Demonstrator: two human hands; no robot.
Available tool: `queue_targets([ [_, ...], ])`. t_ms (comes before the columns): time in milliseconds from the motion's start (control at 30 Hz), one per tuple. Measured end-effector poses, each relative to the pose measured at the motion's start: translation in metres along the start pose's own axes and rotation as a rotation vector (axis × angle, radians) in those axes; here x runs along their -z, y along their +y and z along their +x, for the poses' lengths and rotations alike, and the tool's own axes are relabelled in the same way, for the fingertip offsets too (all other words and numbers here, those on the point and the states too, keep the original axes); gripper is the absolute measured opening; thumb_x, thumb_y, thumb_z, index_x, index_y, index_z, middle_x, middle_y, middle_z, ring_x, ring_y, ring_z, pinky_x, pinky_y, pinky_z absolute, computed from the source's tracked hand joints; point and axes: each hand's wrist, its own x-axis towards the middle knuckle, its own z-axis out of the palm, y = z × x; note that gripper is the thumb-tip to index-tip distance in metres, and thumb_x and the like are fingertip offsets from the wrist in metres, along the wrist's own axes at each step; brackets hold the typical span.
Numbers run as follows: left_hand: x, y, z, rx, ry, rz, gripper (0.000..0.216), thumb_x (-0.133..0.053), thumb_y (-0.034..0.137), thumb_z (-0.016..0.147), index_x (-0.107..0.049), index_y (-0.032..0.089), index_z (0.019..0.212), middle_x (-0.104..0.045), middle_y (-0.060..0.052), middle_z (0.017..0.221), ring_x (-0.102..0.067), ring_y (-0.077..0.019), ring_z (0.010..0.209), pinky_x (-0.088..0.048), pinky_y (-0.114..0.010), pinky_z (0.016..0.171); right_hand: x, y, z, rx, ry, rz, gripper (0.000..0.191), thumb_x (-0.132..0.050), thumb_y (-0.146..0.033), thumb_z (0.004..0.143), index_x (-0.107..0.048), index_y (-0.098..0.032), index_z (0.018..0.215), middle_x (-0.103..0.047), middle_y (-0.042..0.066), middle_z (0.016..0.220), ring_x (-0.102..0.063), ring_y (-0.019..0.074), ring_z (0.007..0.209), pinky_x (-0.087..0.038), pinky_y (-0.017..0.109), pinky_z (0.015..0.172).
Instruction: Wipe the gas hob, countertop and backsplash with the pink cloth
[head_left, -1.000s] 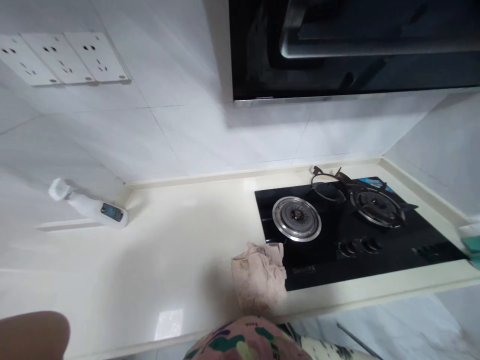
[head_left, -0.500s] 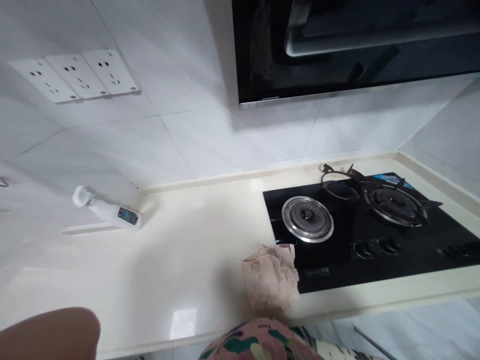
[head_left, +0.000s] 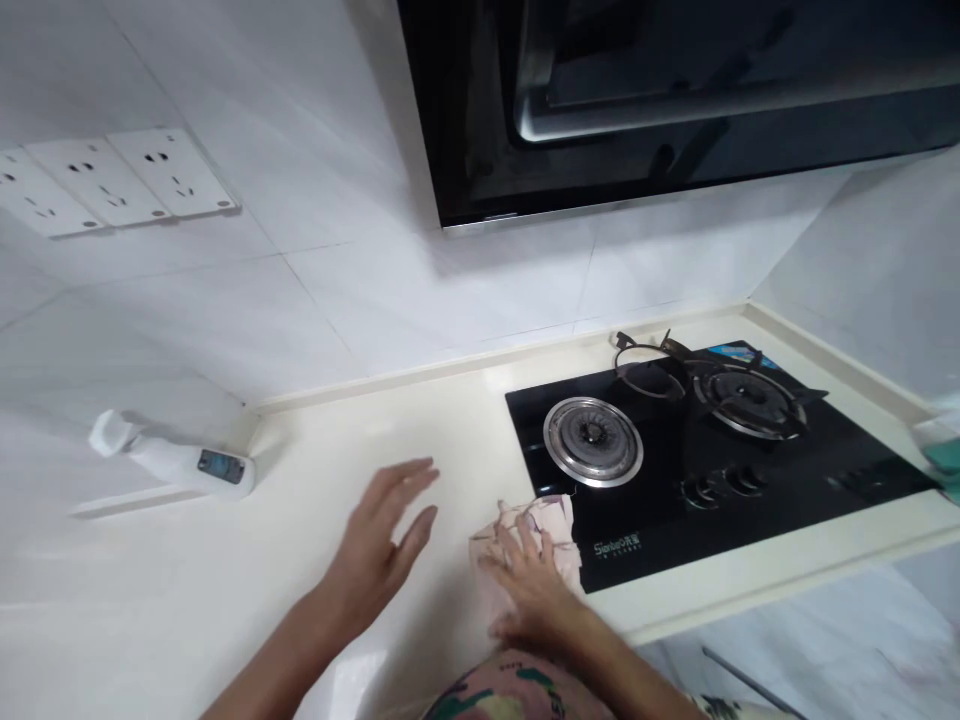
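A crumpled, stained pinkish cloth (head_left: 551, 520) lies on the cream counter (head_left: 360, 450) at the front left corner of the black gas hob (head_left: 712, 470). My right hand (head_left: 529, 585) rests flat on the cloth, fingers spread, not gripping it. To the left of the cloth my left hand (head_left: 379, 545) hovers over the counter, fingers apart and holding nothing.
A white spray bottle (head_left: 176, 462) lies in the counter's back left corner. The hob has a bare burner (head_left: 592, 440) and a pan support (head_left: 739, 395) on the right burner. A black range hood (head_left: 675, 90) hangs above; wall sockets (head_left: 112, 180) sit at upper left.
Both hands have come into view from below. The right hand has landed on the cloth and the left has reached out beside it. The view shifted slightly.
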Motion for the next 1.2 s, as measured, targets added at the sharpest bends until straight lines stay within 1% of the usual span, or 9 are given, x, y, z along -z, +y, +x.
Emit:
queue_targets([
  [167, -0.051, -0.06, -0.078, -0.073, -0.231, 0.11, 0.039, -0.048, 0.027, 0.107, -0.066, 0.03, 0.143, -0.073, -0.014, 0.136, -0.073, -0.025, 0.121, -0.065, -0.04, 0.098, -0.024, 0.006, 0.011, -0.053, 0.032, -0.014, 0.039, -0.064, -0.035, 0.099, -0.069, -0.03, 0.137, -0.054, 0.007, 0.162, -0.046, 0.0397, 0.146, -0.04, 0.063, 0.119],
  [300, -0.08, -0.098, -0.146, 0.051, -0.19, 0.134, 0.038, -0.05, 0.029, 0.104, -0.072, 0.029, 0.136, -0.075, -0.014, 0.132, -0.076, -0.0262, 0.118, -0.067, -0.039, 0.094, 0.007, 0.018, 0.014, -0.051, 0.305, -0.009, 0.027, -0.059, -0.017, 0.095, -0.073, -0.023, 0.118, -0.064, 0.008, 0.146, -0.055, 0.03, 0.129, -0.046, 0.048, 0.116],
  [433, -0.087, -0.111, -0.167, 0.157, -0.145, 0.085, 0.037, -0.051, 0.037, 0.103, -0.078, 0.026, 0.127, -0.078, -0.015, 0.127, -0.079, -0.0266, 0.112, -0.069, -0.038, 0.092, 0.041, 0.034, 0.026, -0.172, 0.515, -0.063, 0.031, -0.051, -0.02, 0.101, -0.073, -0.023, 0.123, -0.057, 0.01, 0.156, -0.052, 0.0304, 0.132, -0.045, 0.049, 0.114],
  [567, -0.096, -0.094, -0.138, 0.239, -0.136, -0.053, 0.039, -0.054, 0.047, 0.102, -0.08, 0.027, 0.122, -0.079, -0.014, 0.125, -0.079, -0.0268, 0.112, -0.069, -0.038, 0.09, 0.04, 0.055, 0.037, -0.376, 0.366, -0.201, 0.042, -0.062, -0.035, 0.097, -0.069, -0.027, 0.138, -0.041, 0.011, 0.172, -0.029, 0.0476, 0.156, -0.032, 0.07, 0.118],
  [667, -0.087, -0.061, -0.087, 0.351, -0.107, -0.195, 0.042, -0.056, 0.055, 0.101, -0.078, 0.03, 0.125, -0.078, -0.011, 0.13, -0.077, -0.026, 0.117, -0.068, -0.037, 0.092, 0.02, 0.07, 0.028, -0.351, 0.311, -0.237, 0.05, -0.067, -0.044, 0.093, -0.067, -0.03, 0.141, -0.033, 0.008, 0.177, -0.017, 0.0508, 0.161, -0.025, 0.075, 0.12],
  [800, -0.044, -0.005, -0.009, 0.375, 0.023, -0.301, 0.041, -0.056, 0.054, 0.104, -0.072, 0.031, 0.133, -0.076, -0.008, 0.136, -0.075, -0.0236, 0.12, -0.067, -0.036, 0.096, 0.001, 0.102, -0.01, -0.38, 0.423, -0.256, 0.039, -0.059, -0.039, 0.096, -0.073, -0.034, 0.132, -0.045, 0.003, 0.17, -0.027, 0.0431, 0.161, -0.037, 0.065, 0.118],
  [967, -0.011, 0.06, 0.052, 0.173, 0.124, -0.37, 0.032, -0.055, 0.037, 0.107, -0.07, 0.028, 0.135, -0.075, -0.01, 0.138, -0.07, -0.026, 0.131, -0.063, -0.044, 0.109, 0.004, 0.166, -0.066, -0.597, 0.621, -0.285, 0.041, -0.05, -0.041, 0.098, -0.076, -0.031, 0.128, -0.051, 0.006, 0.164, -0.032, 0.0463, 0.157, -0.041, 0.066, 0.115],
  [1067, -0.033, 0.072, 0.061, 0.102, 0.088, -0.344, 0.032, -0.054, 0.032, 0.108, -0.07, 0.03, 0.135, -0.077, -0.009, 0.133, -0.072, -0.0242, 0.126, -0.065, -0.042, 0.105, 0.009, 0.19, -0.081, -0.626, 0.701, -0.235, 0.041, -0.048, -0.043, 0.098, -0.077, -0.029, 0.125, -0.052, 0.009, 0.161, -0.04, 0.0458, 0.151, -0.04, 0.064, 0.117],
  [1200, -0.095, 0.037, 0.037, 0.142, -0.004, -0.18, 0.031, -0.059, 0.039, 0.104, -0.074, 0.034, 0.131, -0.079, -0.006, 0.129, -0.077, -0.0222, 0.117, -0.067, -0.035, 0.098, 0.023, 0.198, -0.07, -0.667, 0.75, -0.15, 0.043, -0.043, -0.043, 0.101, -0.076, -0.024, 0.12, -0.053, 0.013, 0.159, -0.051, 0.0448, 0.133, -0.042, 0.063, 0.113],
])
